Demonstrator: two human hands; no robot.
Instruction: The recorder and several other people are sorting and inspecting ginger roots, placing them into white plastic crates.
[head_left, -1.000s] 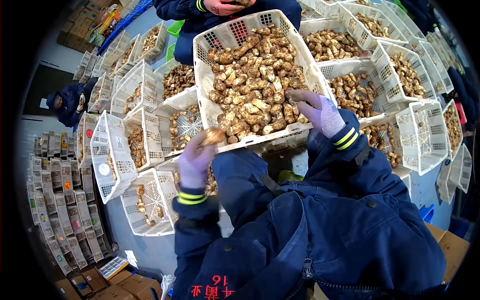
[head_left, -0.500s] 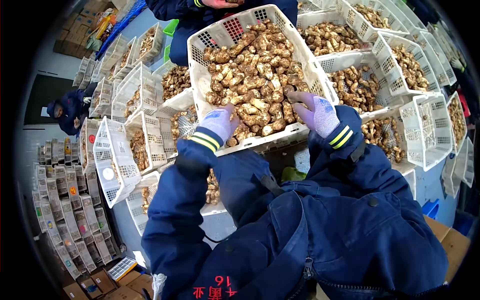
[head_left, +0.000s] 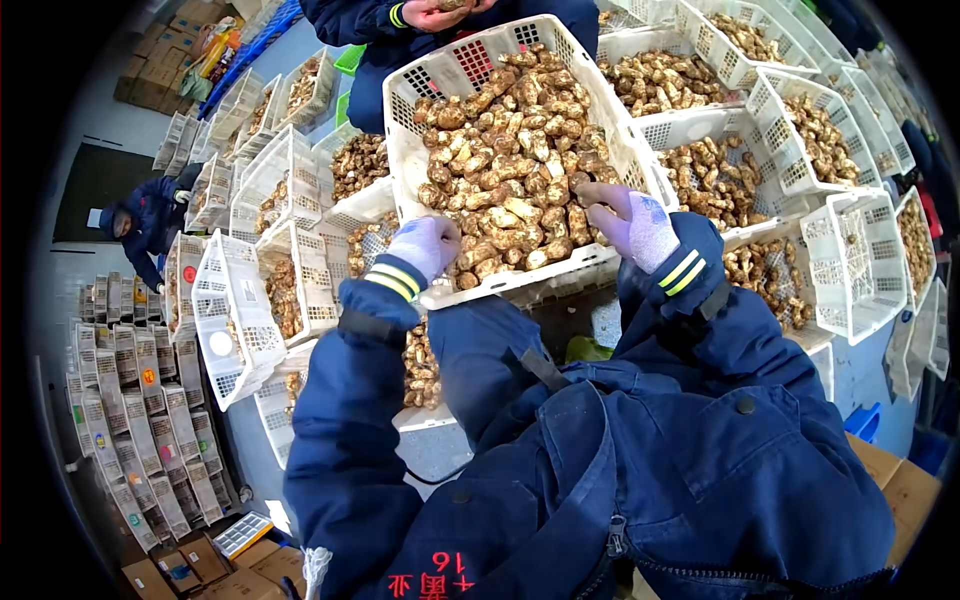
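Observation:
A white plastic crate (head_left: 640,150) full of brown-and-cream mushrooms (head_left: 520,150) lies tilted in front of me, its near edge by my knees. My left hand (head_left: 425,246), in a pale purple glove, is over the crate's near left corner. Its fingers are curled closed, and what they may hold is hidden. Above the mushrooms at the right side is my right hand (head_left: 635,228), gloved alike. Its fingers and thumb point left and stand apart, with the soiled fingertips close to the mushrooms.
Across the crate, another person's hands (head_left: 440,14) hold a mushroom. Crates of mushrooms (head_left: 710,180) stand close on the right, more crates (head_left: 285,290) on the left. Further left are stacked crates (head_left: 150,400) and a person bending (head_left: 150,225). Cardboard boxes (head_left: 900,490) lie at the lower right.
My left hand has drawn back left from the mushrooms toward the crate's corner, its fingers curling in. My right hand has hardly moved. The person opposite has brought both hands together round a mushroom.

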